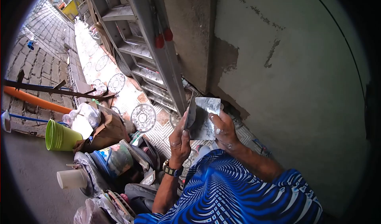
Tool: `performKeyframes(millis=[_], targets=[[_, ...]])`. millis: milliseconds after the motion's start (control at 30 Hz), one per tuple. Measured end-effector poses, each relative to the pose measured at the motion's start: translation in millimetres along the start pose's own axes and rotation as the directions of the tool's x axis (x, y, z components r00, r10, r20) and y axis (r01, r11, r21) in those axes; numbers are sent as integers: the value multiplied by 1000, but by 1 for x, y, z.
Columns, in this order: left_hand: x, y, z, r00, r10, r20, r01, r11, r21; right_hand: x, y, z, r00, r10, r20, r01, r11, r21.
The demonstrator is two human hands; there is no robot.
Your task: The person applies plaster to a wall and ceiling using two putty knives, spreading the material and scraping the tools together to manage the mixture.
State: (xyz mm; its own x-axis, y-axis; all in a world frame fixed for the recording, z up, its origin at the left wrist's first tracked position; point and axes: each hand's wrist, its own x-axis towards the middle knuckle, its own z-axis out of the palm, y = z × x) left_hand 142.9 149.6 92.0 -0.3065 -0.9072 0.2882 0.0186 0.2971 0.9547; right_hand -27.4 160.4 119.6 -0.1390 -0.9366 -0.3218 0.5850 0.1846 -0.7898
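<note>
My left hand (180,142), with a watch on the wrist, grips a thin grey plate (192,112) that stands nearly edge-on to the view. My right hand (224,128) holds a grey-white smeared sheet (207,105), thumb on its face and the other fingers hidden behind it. The sheet lies close beside the plate; whether their edges touch is hard to tell. White residue marks the fingers of both hands.
An aluminium ladder (158,77) leans ahead of me. On the right is a wall (301,85) with peeled patches. Lower left are a green bucket (59,136), a paint-stained bucket (119,159), a white container (71,179) and bags. An orange pipe (37,101) crosses the left.
</note>
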Motion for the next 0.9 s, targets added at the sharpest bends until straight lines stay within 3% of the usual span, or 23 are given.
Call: performKeyframes(millis=[100, 267, 367, 400, 533, 667, 900], targets=[[3, -2, -4, 991, 96, 96, -95, 995, -15, -1, -9, -6, 998, 31, 58, -33, 999, 36], [10, 7, -13, 961, 31, 275, -45, 998, 45, 0, -11, -22, 988, 66, 138, -89, 982, 164], [19, 17, -17, 928, 53, 369, -75, 996, 47, 1, -10, -32, 987, 106, 117, -121, 984, 127], [20, 17, -19, 917, 61, 395, -70, 997, 10, -1, -15, -29, 978, 136, 157, -169, 960, 224], [26, 23, -12, 904, 103, 415, -168, 978, 123, -3, -13, -34, 981, 58, 184, -105, 961, 256], [29, 13, -2, 916, 182, 359, -278, 930, 238, -6, -17, -30, 994, 75, 74, -87, 980, 179], [36, 12, -4, 901, 210, 380, -334, 895, 297, 4, 15, -59, 990, 26, 141, -79, 921, 382]])
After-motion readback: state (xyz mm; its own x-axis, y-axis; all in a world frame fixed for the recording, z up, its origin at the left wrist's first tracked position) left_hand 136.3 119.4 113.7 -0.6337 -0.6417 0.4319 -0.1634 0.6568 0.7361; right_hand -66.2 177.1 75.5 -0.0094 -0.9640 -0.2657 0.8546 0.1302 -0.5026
